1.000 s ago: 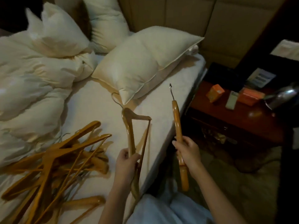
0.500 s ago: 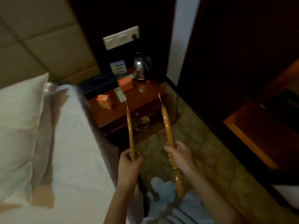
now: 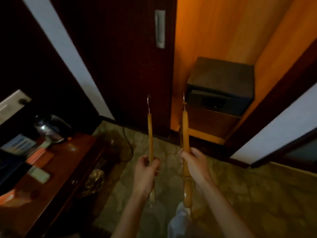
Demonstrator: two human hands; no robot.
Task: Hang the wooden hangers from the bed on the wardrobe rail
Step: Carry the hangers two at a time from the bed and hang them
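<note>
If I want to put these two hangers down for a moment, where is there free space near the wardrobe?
The top of the safe is bare, and so is the carpet between the wardrobe sill and the right hand. The nightstand is bare only near its front edge; the kettle, remote and boxes crowd its back.

No legible text anywhere

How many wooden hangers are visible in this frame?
2. The left hanger is gripped in the left hand, the right hanger in the right hand, both hooks up. The wardrobe rail is out of view.
</note>
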